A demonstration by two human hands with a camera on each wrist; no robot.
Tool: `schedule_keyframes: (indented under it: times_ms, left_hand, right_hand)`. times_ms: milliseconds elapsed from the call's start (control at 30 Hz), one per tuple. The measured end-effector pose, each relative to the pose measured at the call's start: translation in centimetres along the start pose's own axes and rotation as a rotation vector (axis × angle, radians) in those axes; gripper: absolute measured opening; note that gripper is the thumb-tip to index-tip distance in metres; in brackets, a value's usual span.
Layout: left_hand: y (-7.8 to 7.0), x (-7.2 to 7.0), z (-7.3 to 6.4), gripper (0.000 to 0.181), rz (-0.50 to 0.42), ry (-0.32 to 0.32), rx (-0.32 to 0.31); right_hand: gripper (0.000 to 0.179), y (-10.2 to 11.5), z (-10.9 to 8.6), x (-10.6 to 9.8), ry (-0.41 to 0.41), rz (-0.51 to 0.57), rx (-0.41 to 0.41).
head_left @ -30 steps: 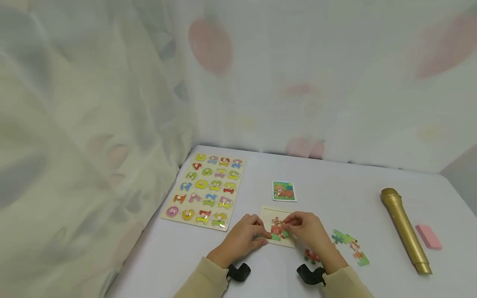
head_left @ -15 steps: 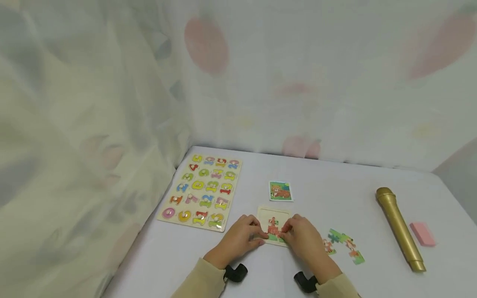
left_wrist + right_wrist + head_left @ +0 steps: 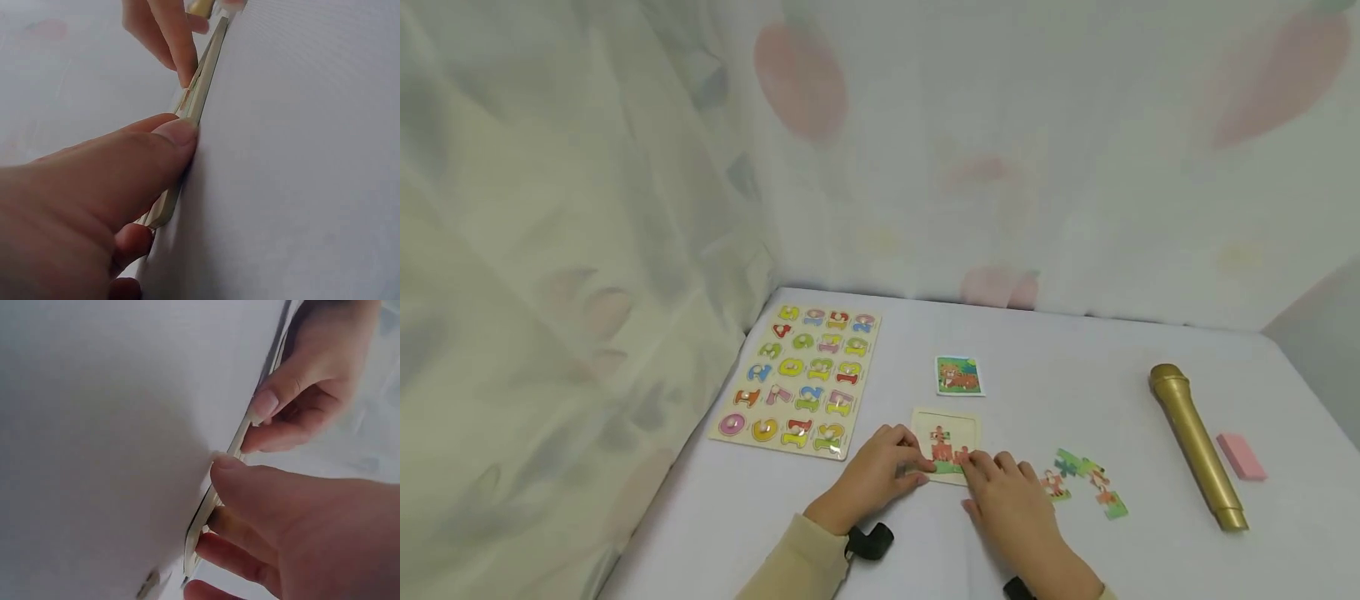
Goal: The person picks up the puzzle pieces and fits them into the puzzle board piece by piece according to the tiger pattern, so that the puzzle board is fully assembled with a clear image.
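Note:
A small wooden jigsaw tray (image 3: 951, 417) lies on the white table in the head view, with several joined orange and green animal pieces (image 3: 942, 454) at its lower part. My left hand (image 3: 880, 475) grips the tray's near left corner, thumb on the near edge and fingers over the top. My right hand (image 3: 1011, 508) reaches in with fairly straight fingers. Its index fingertip presses pieces near the tray's right side, and the right thumb (image 3: 228, 469) is at the near edge in the right wrist view. The fingers partly cover those pieces.
Several loose jigsaw pieces (image 3: 1078, 479) lie right of the tray. A picture card (image 3: 958, 377) is behind it. On the left is a wooden number board (image 3: 801, 379); at right, a gold microphone (image 3: 1198, 450) and a pink block (image 3: 1242, 456).
The right hand has gone from pinching a piece over the tray to pressing with extended fingers, its wrist shifting nearer to me. The left hand keeps its grip. The view has shifted slightly.

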State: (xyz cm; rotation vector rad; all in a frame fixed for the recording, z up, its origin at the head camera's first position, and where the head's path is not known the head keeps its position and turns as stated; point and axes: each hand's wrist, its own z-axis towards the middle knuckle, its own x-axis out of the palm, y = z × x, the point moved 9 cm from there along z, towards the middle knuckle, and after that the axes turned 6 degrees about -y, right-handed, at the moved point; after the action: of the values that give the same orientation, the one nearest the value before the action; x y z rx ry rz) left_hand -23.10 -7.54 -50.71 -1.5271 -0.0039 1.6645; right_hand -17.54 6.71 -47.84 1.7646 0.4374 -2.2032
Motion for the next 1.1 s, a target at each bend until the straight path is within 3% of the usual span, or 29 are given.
schedule_keyframes:
  times_ms: [200, 433, 733, 933, 1000, 1100]
  left_hand:
    - [-0.1, 0.1, 0.1, 0.020, 0.034, 0.012, 0.011]
    - [-0.6, 0.4, 0.0, 0.031, 0.142, 0.034, 0.055]
    - [-0.7, 0.2, -0.2, 0.031, 0.140, 0.034, 0.068]
    - [-0.6, 0.2, -0.3, 0.030, 0.108, 0.051, 0.069]
    - [-0.5, 0.3, -0.3, 0.030, 0.097, 0.057, 0.068]
    - [-0.4, 0.3, -0.3, 0.029, 0.074, 0.055, 0.067]
  right_hand:
    - [0.052, -0.1, -0.4, 0.5, 0.049, 0.036, 0.007]
    - [0.056, -0.5, -0.7, 0.5, 0.027, 0.091, -0.114]
    - [0.051, -0.4, -0.5, 0.9, 0.014, 0.076, -0.207]
    - [0.045, -1.2, -1.1, 0.7, 0.025, 0.219, -0.132]
    - [0.039, -3.1, -1.2, 0.0, 0.006, 0.272, -0.061]
    - [0.034, -8.1, -1.4, -1.2, -0.051, 0.263, 0.127]
